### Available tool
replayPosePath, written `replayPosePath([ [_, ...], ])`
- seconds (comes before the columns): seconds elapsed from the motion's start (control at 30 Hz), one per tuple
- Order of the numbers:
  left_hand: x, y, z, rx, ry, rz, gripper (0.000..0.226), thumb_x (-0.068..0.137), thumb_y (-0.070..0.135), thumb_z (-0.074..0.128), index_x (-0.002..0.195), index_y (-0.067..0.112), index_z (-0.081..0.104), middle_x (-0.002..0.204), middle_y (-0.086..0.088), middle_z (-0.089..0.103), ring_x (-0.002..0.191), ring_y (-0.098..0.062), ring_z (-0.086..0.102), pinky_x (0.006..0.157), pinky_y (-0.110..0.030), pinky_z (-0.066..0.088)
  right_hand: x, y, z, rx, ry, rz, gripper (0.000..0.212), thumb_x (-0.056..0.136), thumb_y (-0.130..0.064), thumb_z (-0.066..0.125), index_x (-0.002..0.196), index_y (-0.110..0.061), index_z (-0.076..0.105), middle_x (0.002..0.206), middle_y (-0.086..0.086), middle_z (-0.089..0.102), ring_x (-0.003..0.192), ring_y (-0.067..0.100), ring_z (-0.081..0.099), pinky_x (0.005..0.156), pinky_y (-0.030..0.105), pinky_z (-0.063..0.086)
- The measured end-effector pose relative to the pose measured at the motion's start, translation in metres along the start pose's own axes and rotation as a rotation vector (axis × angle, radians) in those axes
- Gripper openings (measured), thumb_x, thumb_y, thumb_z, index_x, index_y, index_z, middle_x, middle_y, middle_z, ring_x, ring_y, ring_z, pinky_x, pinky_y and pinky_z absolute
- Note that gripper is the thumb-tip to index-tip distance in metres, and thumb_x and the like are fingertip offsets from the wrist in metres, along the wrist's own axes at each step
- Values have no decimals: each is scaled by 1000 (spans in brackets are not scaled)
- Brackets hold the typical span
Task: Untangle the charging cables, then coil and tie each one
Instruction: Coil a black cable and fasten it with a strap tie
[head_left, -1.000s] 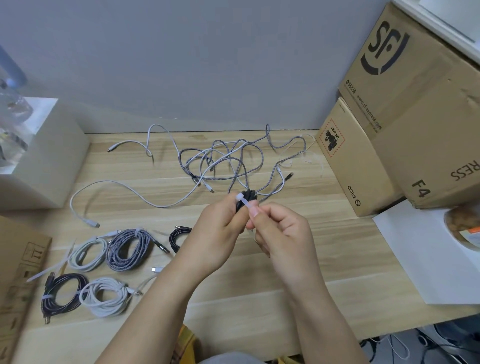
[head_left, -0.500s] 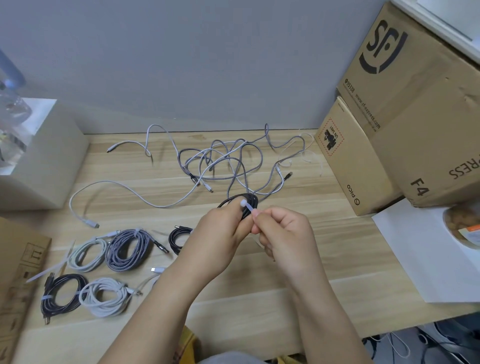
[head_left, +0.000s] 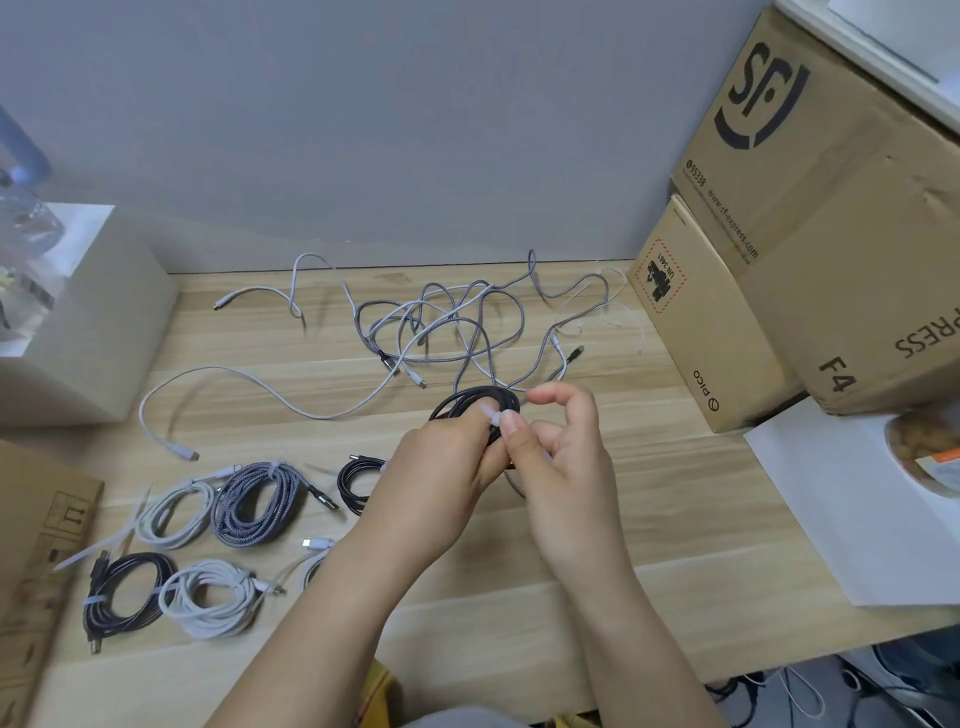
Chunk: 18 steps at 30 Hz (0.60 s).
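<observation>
Head view: left hand (head_left: 441, 467) fingers grip black coil (head_left: 475, 402), right hand (head_left: 558, 457) fingers pinch its upward-pointing white tie (head_left: 492, 415)

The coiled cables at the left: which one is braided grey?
The braided grey coil, in the upper row between the white coil and the small black coil.

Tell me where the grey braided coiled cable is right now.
In the head view, the grey braided coil lies on the table's left side, between the white coil and a small black coil.
</observation>
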<state>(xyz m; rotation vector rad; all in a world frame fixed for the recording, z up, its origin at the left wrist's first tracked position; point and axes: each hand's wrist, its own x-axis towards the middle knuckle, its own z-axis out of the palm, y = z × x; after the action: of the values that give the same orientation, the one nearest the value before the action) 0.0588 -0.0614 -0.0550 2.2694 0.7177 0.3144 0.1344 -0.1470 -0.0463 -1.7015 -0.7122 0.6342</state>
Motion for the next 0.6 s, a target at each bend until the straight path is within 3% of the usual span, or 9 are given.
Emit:
replayPosePath([
  [0.1, 3, 1, 2, 270, -14, -3, 22, 97, 39, 28, 89, 21, 36, 78, 3, 58, 81, -28, 56, 65, -35, 34, -1, 3, 6, -153, 29, -74, 24, 84, -52, 40, 103, -38, 36, 59, -7, 55, 61, 10, 52, 65, 36, 41],
  [0.2, 4, 1, -2, 442, -25, 41, 4, 95, 24, 33, 96, 28, 35, 89, 5, 59, 90, -22, 55, 66, -31, 24, 3, 6, 8, -195, 45, -137, 35, 84, -55, 42, 110, -33, 51, 74, -18, 48, 74, 0, 52, 70, 24, 44],
  [0.3, 3, 0, -3, 401, -43, 93, 17, 98, 26, 35, 106, 27, 50, 91, 2, 60, 88, -23, 56, 66, -31, 26, 9, 2, 5, -82, 114, -182, 11, 81, -34, 60, 86, -29, 68, 85, -10, 50, 78, -4, 53, 70, 8, 40],
  [0.4, 2, -3, 2, 435, -37, 126, 18, 100, 30, 33, 106, 21, 47, 81, 6, 50, 86, -23, 55, 67, -30, 27, 14, 3, 3, -95, 99, -146, 11, 74, -29, 62, 69, -39, 62, 86, -13, 52, 89, 7, 53, 77, 20, 39],
  [0.5, 2, -6, 8, 243, -31, 113, 14, 98, 31, 39, 101, 21, 49, 70, 7, 42, 73, -27, 48, 65, -32, 30, 15, 3, 2, -120, 52, -123, 12, 78, -34, 54, 67, -37, 56, 86, -21, 56, 96, 9, 50, 83, 31, 40],
  [0.6, 2, -12, 14, -119, -77, 28, 14, 96, 30, 44, 88, 28, 55, 73, 6, 58, 74, -23, 55, 64, -33, 40, 7, -9, -1, 279, -59, -113, 12, 86, -26, 49, 76, -25, 54, 71, -14, 61, 84, 5, 60, 78, 25, 46],
])
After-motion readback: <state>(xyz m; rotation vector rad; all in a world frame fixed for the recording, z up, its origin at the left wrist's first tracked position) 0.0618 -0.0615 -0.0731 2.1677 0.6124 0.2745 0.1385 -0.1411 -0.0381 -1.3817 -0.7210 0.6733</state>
